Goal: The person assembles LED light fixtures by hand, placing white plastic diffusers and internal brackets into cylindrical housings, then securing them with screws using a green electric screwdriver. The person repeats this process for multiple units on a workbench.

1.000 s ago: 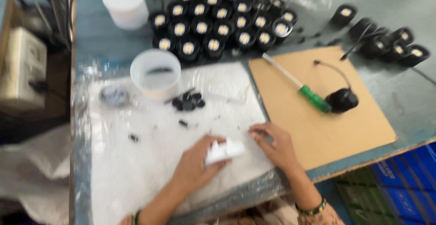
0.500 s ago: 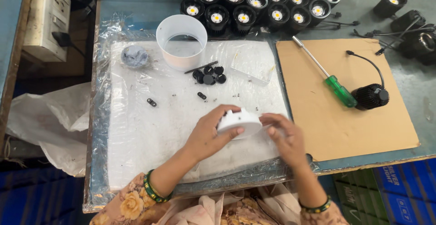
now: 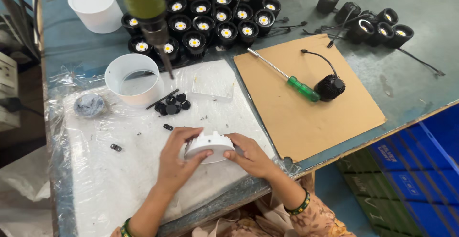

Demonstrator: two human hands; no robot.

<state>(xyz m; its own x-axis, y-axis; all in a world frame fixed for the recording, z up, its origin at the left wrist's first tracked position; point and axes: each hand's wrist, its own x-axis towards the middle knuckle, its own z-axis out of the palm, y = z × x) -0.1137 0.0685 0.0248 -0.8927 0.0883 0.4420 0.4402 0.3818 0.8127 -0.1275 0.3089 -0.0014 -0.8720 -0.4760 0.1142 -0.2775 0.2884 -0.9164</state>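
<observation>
Both hands — left hand (image 3: 178, 163), right hand (image 3: 248, 154) — grip the white round housing (image 3: 209, 147) near the table edge (image 3: 229, 204).

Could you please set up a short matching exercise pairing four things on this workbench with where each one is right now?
Things:
1. white round housing
2. green-handled screwdriver
3. white cup
4. black lamp with a wire

Places:
A. upright on the plastic sheet, beside the small black parts
B. held between the left hand and right hand
C. on the cardboard, just right of the screwdriver's handle
D. lying slantwise across the cardboard's top left part

Pairs: 1-B, 2-D, 3-A, 4-C
</observation>
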